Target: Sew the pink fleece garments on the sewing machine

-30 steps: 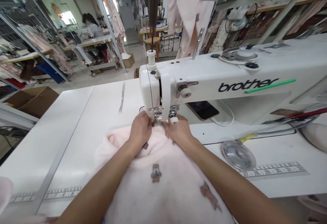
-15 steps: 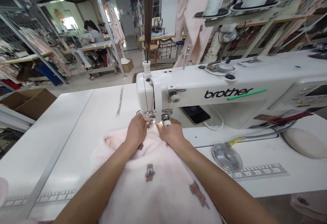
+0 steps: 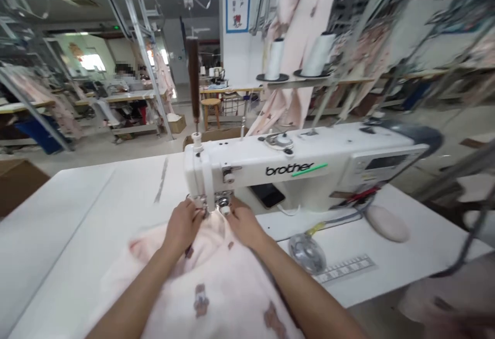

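Observation:
Pale pink plush fabric [image 3: 216,277] printed with brown bears lies over the front of the white table and runs up under the needle end of a white sewing machine [image 3: 247,169]. My left hand [image 3: 183,225] is just left of the presser foot, fingers bent and closed on the fabric. To the right of the needle, my right hand [image 3: 243,223] rests on the fabric's edge; its fingertips are partly hidden behind the machine head, so their grip does not show. A small lamp glow lights the cloth between both hands.
Under the machine arm lies a phone [image 3: 266,195] on a white cable. Right of my forearm are a clear round dish [image 3: 307,253], a ruler strip [image 3: 346,268] and a beige oval pad [image 3: 386,223]. Thread cones [image 3: 275,61] stand behind. A person [image 3: 126,79] sits at a far table.
The camera view has tilted up and turned right, so the machine appears lower and further left. Both hands stay by the needle on the fabric.

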A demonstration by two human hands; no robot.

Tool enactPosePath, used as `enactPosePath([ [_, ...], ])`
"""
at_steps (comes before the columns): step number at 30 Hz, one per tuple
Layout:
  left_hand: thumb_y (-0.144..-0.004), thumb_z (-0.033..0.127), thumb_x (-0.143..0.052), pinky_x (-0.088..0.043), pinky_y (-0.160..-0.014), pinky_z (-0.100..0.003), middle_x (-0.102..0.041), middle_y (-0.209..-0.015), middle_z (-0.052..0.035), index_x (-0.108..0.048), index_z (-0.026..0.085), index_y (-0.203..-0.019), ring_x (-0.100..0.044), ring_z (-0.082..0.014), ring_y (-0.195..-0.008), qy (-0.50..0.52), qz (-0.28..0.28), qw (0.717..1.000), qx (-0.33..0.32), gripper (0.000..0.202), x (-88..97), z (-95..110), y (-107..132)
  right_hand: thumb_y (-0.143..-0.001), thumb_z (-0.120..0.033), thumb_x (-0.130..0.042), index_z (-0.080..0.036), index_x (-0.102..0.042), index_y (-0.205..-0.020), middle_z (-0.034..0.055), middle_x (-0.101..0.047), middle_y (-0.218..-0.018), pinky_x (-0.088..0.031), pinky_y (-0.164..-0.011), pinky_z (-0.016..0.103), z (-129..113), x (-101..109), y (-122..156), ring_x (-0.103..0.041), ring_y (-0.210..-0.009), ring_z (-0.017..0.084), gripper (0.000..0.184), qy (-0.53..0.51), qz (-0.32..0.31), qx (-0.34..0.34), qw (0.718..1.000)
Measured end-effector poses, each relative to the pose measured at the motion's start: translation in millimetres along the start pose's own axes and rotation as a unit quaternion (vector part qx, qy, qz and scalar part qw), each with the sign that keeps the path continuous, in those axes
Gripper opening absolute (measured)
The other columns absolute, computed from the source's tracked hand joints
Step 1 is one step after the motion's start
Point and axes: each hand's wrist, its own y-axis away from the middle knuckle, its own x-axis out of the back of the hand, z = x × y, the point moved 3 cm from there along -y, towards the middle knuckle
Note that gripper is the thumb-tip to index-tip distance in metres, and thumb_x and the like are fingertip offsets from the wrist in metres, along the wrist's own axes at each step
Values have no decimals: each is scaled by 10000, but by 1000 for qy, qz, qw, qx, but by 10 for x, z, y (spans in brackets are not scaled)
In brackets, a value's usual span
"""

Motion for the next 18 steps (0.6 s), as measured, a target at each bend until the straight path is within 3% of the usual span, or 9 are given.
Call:
enactPosePath([
  [5,-831,241,-378,-454,-776,-358,-634,-934,-117,-647,138,-876,-592,-265,-894,35,-4,999,1,291,-35,-58,-51,-913,-251,-373,-187,-541,-854,25,-628,-814,-400,-657,238,57,-11,-60,-575,-752,163,190,-8,19,14,1000],
  [18,-740,461,-318,-496,-731,-357,-683,-868,-109,-634,178,-815,-642,-287,-837,77,-34,996,11,430,-95,-143,-92,-912,-284,-368,-185,-568,-920,51,-658,-869,-413,-655,244,7,-16,-58,-608,-779,182,224,5,34,2,999],
])
